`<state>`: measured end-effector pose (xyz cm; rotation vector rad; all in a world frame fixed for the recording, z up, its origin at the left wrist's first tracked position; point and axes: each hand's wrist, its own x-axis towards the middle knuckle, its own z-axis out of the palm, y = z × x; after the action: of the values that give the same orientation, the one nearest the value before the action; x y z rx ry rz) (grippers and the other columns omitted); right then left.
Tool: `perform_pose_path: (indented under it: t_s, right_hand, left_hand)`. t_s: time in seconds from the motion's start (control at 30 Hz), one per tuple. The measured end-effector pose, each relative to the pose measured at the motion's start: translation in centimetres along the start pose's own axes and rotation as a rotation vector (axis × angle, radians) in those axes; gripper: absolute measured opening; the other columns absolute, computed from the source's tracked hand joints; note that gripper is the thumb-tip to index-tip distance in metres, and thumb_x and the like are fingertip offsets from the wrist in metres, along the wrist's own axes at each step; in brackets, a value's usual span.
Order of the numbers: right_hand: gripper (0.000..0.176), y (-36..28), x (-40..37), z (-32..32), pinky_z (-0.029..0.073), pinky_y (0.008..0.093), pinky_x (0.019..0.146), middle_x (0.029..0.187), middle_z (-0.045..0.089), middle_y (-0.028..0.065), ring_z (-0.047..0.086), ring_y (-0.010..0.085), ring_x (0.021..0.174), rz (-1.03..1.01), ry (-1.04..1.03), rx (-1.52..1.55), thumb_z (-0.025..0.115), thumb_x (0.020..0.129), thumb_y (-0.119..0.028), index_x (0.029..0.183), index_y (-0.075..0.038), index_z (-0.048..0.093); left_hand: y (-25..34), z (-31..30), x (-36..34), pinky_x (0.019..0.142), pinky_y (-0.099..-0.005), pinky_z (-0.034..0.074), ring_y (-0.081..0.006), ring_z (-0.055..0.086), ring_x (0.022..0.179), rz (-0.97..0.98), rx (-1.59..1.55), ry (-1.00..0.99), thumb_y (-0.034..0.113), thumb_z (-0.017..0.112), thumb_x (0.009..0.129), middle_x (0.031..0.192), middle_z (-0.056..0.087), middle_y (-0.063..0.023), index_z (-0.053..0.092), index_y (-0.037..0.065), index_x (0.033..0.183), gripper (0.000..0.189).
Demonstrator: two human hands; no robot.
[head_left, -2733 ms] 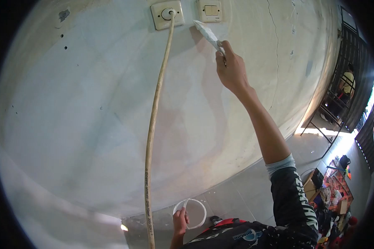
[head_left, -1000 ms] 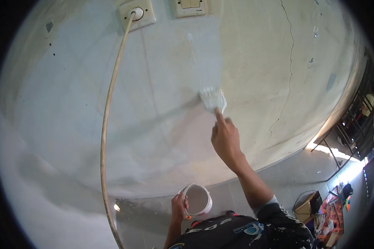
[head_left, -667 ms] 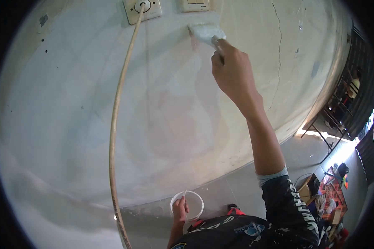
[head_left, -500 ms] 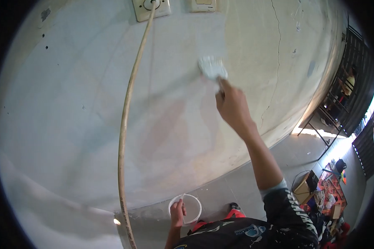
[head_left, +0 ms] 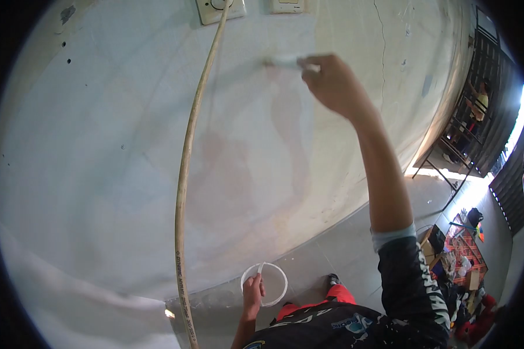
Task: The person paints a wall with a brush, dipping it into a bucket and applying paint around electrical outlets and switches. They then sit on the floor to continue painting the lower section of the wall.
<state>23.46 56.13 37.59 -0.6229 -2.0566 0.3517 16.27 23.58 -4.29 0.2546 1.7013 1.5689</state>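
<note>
My right hand is raised high against the wall, fingers closed round the handle of a paintbrush. The brush is seen nearly edge-on and blurred, its bristle end pointing left at the wall below the switch plate. Down at floor level, my left hand is closed on the near-left side of a white paint bucket, around its rim or handle. What the bucket contains is hard to make out. Pale bluish-white paint meets yellowish wall to the right of the brush.
A thick cable hangs from a wall socket down past the left of the bucket. Clothes and boxes lie on a red patterned mat at right. Beyond a metal frame, another person is near a dark shutter.
My right hand has moved upward, and the brush has turned from its broad face to nearly edge-on, pointing left. My left hand remains on the bucket. The view has shifted slightly.
</note>
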Motion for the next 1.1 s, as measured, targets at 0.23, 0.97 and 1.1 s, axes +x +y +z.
perform_pose_path:
  t_s: [0.23, 0.97, 1.1]
  right_hand:
    - [0.037, -4.9, 2.1, -3.4, 0.052, 0.0393, 0.079, 0.096, 0.069, 0.0225, 0.067, 0.0322, 0.086, 0.090, 0.003, -0.031, 0.055, 0.085, -0.017, 0.116, 0.000, 0.065]
    - [0.033, 4.9, -1.4, -5.5, 0.045, 0.0359, 0.057, 0.066, 0.062, 0.0142, 0.055, 0.0201, 0.057, 0.125, -0.009, 0.001, 0.060, 0.085, -0.014, 0.116, -0.005, 0.066]
    - [0.035, 8.3, -0.8, -2.9, 0.045, 0.0367, 0.056, 0.068, 0.062, 0.0193, 0.055, 0.0228, 0.055, 0.072, 0.154, 0.045, 0.062, 0.084, -0.015, 0.116, -0.003, 0.065]
  left_hand:
    - [-0.4, 0.0, -0.1, 0.043, -0.0248, 0.033, -0.0088, 0.042, 0.044, -0.010, -0.027, 0.000, 0.030, 0.052, 0.097, 0.055, 0.045, 0.0004, 0.055, 0.003, 0.080, 0.032]
    - [-0.7, 0.2, 0.4, 0.043, -0.0241, 0.034, -0.0083, 0.042, 0.045, -0.006, 0.065, 0.018, 0.030, 0.051, 0.097, 0.057, 0.046, 0.0008, 0.055, 0.004, 0.078, 0.033]
    - [-0.6, 0.8, 0.5, 0.044, -0.0243, 0.035, -0.0085, 0.043, 0.046, -0.025, 0.042, 0.036, 0.030, 0.051, 0.097, 0.057, 0.046, 0.0005, 0.056, 0.003, 0.078, 0.033]
